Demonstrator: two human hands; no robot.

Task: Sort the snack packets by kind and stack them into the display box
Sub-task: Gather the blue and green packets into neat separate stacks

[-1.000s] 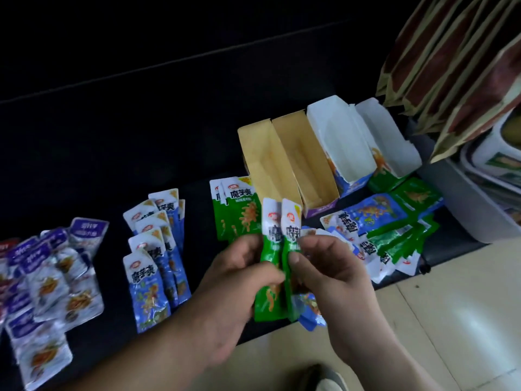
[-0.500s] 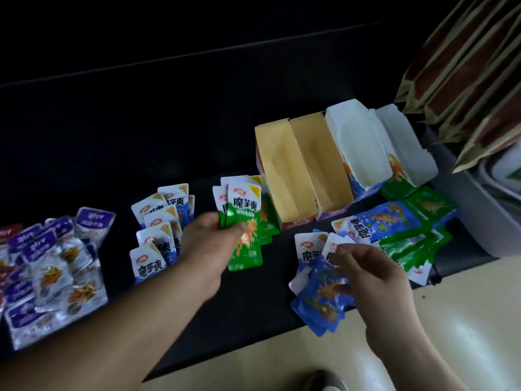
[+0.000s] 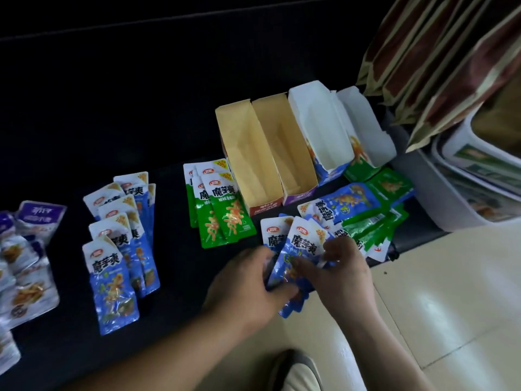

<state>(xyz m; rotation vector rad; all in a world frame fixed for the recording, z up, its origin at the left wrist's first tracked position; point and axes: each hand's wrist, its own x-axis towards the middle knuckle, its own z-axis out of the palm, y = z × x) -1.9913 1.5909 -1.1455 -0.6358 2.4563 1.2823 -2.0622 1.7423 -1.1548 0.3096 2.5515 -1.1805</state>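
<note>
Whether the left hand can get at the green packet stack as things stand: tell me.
Probably yes. The green packet stack lies uncovered just beyond the left hand, with only bare dark surface between. But it grips blue packets together with the right hand.

It looked like a small shop or stockroom: sorted snack packets (image 3: 112, 266) lay left of the left grip (image 3: 248, 286), open display boxes (image 3: 245, 153) stood beyond it on a dark counter (image 3: 180, 263), and big bags (image 3: 423, 66) and stacked tubs (image 3: 462, 145) were to its right.
</note>
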